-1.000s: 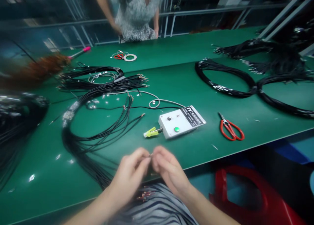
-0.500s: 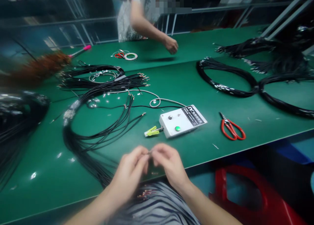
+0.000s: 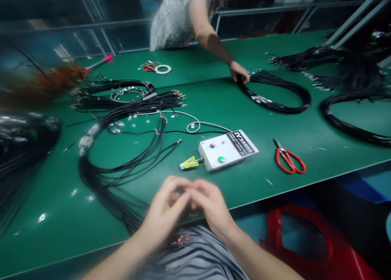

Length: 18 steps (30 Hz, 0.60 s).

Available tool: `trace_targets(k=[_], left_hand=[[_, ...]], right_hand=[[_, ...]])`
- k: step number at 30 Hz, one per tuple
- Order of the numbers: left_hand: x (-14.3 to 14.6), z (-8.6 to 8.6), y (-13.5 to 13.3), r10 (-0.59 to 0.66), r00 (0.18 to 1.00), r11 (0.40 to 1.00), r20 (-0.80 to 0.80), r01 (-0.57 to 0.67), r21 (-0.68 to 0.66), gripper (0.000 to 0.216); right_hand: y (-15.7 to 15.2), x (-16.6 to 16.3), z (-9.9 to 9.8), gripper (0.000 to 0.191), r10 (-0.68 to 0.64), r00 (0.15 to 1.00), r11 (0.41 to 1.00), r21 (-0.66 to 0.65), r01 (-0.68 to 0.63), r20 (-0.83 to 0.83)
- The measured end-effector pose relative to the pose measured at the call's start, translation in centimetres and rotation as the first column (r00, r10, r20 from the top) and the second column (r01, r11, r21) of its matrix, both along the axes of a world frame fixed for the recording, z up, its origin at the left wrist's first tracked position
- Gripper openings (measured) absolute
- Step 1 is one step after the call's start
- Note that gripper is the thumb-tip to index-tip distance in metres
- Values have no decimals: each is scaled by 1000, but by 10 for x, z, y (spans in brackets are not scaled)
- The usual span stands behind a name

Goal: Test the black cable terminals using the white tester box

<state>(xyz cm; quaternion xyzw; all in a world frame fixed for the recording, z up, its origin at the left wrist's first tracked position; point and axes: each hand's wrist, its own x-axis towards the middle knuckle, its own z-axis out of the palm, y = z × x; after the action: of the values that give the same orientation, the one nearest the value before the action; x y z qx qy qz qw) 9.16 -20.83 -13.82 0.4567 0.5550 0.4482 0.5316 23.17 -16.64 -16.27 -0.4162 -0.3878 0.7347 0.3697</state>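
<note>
My left hand (image 3: 163, 211) and my right hand (image 3: 210, 204) meet fingertip to fingertip at the green table's (image 3: 232, 105) near edge, pinching something small, likely a wire end, that the fingers hide. A bundle of black wires (image 3: 122, 166) loops from the table down to my lap, where copper-tipped ends (image 3: 181, 241) lie on striped cloth. Just beyond my hands sits a white tester box (image 3: 227, 149) with a green button and a yellow-green clip (image 3: 189, 163).
Red scissors (image 3: 288, 160) lie right of the box. Across the table a person's hand (image 3: 240, 72) grips a black wire coil (image 3: 275, 92). More coils (image 3: 351, 121) lie at the right, a tape ring (image 3: 161, 69) at the back, a red stool (image 3: 308, 247) below.
My hands have drawn closer together and risen slightly. The person opposite reached across and took hold of the black coil, pulling it to the left.
</note>
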Motion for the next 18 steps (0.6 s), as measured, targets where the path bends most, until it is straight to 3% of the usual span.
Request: trace_targets(k=[6, 11, 13, 15, 18], left_hand=[[5, -5, 1, 193, 978, 974, 76, -182, -134, 22], [0, -3, 2, 173, 984, 980, 35, -169, -104, 24], [-1, -3, 3, 174, 985, 980, 19, -172, -98, 22], [-3, -4, 3, 160, 987, 983, 4, -159, -91, 21], [-5, -7, 2, 105, 992, 994, -72, -107, -31, 18]], right_hand=[[4, 7, 8, 22, 83, 977, 972, 202, -124, 198], [14, 22, 7, 11, 4, 924, 837, 504, -212, 383], [17, 28, 10, 11, -90, 883, 732, 632, -256, 461], [20, 31, 15, 17, -172, 821, 574, 733, -366, 545], [24, 26, 22, 13, -237, 732, 325, 762, -560, 638]])
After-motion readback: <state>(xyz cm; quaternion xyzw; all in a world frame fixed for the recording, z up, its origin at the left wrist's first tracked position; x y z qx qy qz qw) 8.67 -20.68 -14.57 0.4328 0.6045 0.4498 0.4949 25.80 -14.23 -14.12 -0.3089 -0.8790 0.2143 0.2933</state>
